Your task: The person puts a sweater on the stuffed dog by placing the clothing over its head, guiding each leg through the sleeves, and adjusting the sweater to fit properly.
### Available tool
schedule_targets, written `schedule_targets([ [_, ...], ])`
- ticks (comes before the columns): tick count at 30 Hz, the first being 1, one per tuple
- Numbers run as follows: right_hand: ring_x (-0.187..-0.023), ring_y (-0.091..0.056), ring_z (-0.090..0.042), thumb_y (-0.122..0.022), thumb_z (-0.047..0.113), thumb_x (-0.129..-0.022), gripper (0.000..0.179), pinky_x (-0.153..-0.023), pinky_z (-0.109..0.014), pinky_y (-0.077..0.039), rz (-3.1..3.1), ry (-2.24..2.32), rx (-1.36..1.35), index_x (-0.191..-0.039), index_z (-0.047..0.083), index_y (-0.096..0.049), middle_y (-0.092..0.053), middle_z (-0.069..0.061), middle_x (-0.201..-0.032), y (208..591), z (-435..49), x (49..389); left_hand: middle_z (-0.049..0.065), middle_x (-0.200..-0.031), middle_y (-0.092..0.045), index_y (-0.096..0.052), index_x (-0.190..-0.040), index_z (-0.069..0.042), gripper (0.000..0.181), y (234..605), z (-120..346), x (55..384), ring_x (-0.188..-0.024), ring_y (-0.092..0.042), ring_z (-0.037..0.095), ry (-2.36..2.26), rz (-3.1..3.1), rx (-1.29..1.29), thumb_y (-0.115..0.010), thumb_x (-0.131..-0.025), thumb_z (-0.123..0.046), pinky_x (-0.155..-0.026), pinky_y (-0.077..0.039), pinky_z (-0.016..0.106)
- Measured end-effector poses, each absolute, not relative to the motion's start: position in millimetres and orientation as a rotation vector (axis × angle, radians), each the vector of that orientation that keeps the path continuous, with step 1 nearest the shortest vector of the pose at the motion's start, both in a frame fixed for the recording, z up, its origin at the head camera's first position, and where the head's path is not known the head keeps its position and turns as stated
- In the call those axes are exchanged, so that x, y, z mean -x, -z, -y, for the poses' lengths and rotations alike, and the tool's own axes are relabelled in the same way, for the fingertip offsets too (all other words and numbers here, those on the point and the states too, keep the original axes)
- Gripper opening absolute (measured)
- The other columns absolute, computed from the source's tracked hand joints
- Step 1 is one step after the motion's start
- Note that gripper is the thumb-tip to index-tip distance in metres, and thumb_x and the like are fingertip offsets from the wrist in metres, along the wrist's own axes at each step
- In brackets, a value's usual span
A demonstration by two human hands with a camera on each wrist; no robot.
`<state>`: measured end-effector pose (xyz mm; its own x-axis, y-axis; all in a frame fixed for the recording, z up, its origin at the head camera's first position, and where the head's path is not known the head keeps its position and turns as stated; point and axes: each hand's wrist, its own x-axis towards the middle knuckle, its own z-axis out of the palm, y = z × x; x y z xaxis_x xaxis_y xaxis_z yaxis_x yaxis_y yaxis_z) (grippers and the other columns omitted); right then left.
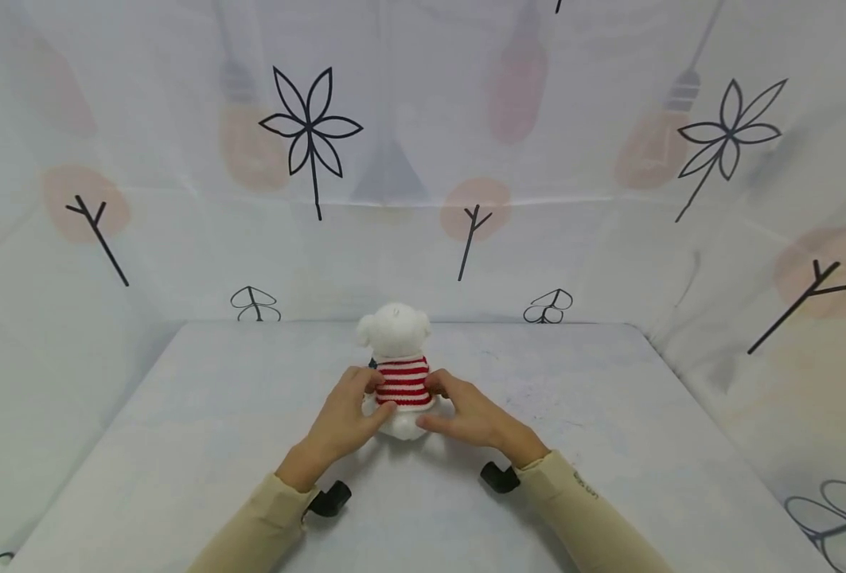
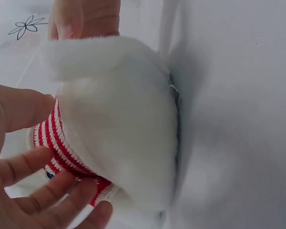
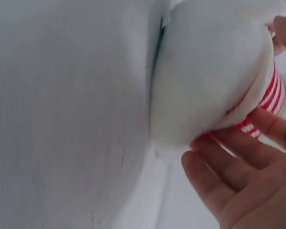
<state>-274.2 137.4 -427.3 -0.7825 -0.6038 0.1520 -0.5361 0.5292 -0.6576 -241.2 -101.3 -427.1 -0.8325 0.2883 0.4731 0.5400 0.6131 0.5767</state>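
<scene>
A white plush toy (image 1: 394, 330) sits upright on the white table, its back turned to the head camera. It wears a red-and-white striped knitted sweater (image 1: 404, 382). My left hand (image 1: 347, 414) holds the toy's left side in the head view, thumb at the back and fingers curving round the sweater. From the other side, my right hand (image 1: 476, 414) grips the toy low on the body. In the right wrist view, fingertips touch the sweater's hem and the white plush below it. The toy's front is hidden in the head view.
The white tabletop (image 1: 251, 446) extends around the toy, with its far edge just behind. A pale cloth (image 1: 394, 255) with printed leaves and twigs hangs behind and at both sides. A black fitting (image 1: 331, 500) shows at the left cuff, another (image 1: 499, 477) at the right.
</scene>
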Motion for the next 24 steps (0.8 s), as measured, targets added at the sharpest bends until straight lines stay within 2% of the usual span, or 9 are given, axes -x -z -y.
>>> schedule_targets([
  [3, -0.120, -0.052, -0.017, -0.061, 0.053, -0.087, 0.059, -0.100, -0.043, -0.041, -2.701, 1.084, 0.936, -0.130, 0.016, -0.044, -0.055, 0.002, -0.127, 425.7, -132.0, 270.8, 0.009, -0.105, -0.054, -0.054, -0.112, -0.004, 0.038, 424.9, 99.7, 239.5, -0.093, -0.056, 0.021, 1.115, 2.550, 0.616, -0.074, -0.083, -0.017, -0.080, -0.050, 0.037],
  [6, -0.116, -0.055, -0.016, -0.059, 0.053, -0.089, 0.055, -0.096, -0.042, -0.044, -2.763, 1.103, 0.901, -0.129, 0.017, -0.045, -0.059, 0.002, -0.124, 424.6, -126.0, 265.9, 0.011, -0.107, -0.053, -0.052, -0.115, -0.003, 0.040, 423.7, 97.6, 237.2, -0.095, -0.057, 0.022, 1.185, 2.573, 0.602, -0.074, -0.082, -0.013, -0.081, -0.052, 0.037],
  [10, -0.092, -0.060, -0.013, -0.056, 0.059, -0.088, 0.055, -0.075, -0.034, -0.050, -2.869, 1.095, 0.836, -0.123, 0.016, -0.049, -0.064, 0.003, -0.110, 424.2, -120.0, 259.4, 0.012, -0.111, -0.050, -0.051, -0.117, -0.002, 0.040, 423.8, 92.6, 231.7, -0.097, -0.059, 0.022, 1.189, 2.600, 0.634, -0.069, -0.081, -0.005, -0.082, -0.052, 0.035],
  [14, -0.071, -0.055, -0.009, -0.059, 0.063, -0.084, 0.058, -0.057, -0.027, -0.045, -2.987, 1.021, 0.728, -0.115, 0.015, -0.051, -0.062, 0.005, -0.093, 423.7, -119.8, 258.5, 0.014, -0.115, -0.051, -0.050, -0.119, 0.000, 0.042, 422.1, 86.3, 226.8, -0.100, -0.059, 0.023, 1.210, 2.596, 0.748, -0.061, -0.079, 0.002, -0.082, -0.052, 0.035],
  [19, -0.075, -0.055, -0.007, -0.071, 0.051, -0.080, 0.052, -0.061, -0.028, -0.046, -3.055, 1.032, 0.633, -0.111, 0.013, -0.054, -0.060, 0.006, -0.091, 422.7, -124.4, 264.0, 0.013, -0.111, -0.057, -0.053, -0.117, 0.001, 0.034, 419.1, 83.2, 226.5, -0.098, -0.061, 0.024, 1.350, 2.514, 0.809, -0.058, -0.084, 0.003, -0.081, -0.052, 0.039],
  [24, -0.079, -0.054, -0.010, -0.072, 0.048, -0.080, 0.054, -0.063, -0.028, -0.046, -3.125, 0.981, 0.631, -0.115, 0.011, -0.055, -0.058, 0.002, -0.098, 420.5, -122.3, 261.9, 0.014, -0.106, -0.059, -0.057, -0.112, 0.001, 0.030, 424.4, 88.8, 233.9, -0.096, -0.059, 0.027, 1.194, 2.427, 0.527, -0.064, -0.083, -0.003, -0.077, -0.051, 0.044],
])
